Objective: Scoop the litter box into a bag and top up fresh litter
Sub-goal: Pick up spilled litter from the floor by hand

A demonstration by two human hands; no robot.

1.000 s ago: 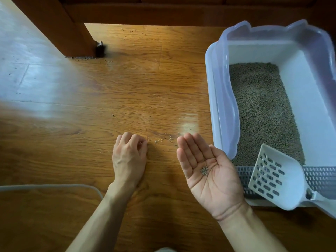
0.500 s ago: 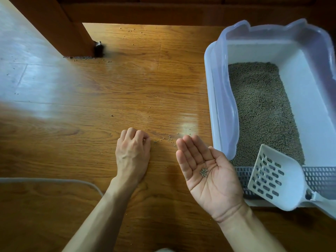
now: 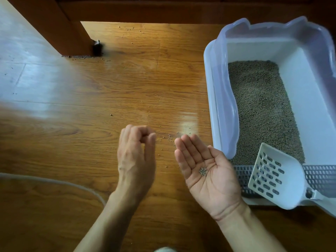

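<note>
Wooden floor [image 3: 91,135]: left hand [image 3: 135,159] has lifted, fingers pinched.

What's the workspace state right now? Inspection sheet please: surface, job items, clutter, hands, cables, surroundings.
Surface: glossy wooden floor, glare patches.
Job's things: litter box at right, grey litter inside; slotted scoop resting on its near grille edge. No bag seen.
Clutter: stray granules on the floor between the hands; more near the wooden post.
Hands: left hand blurred, fingertips pinched, contents unclear; right hand palm up, open, cupping a few collected granules.
Cables: one pale cord at lower left.
Surroundings: dark wooden furniture along the top.
</note>
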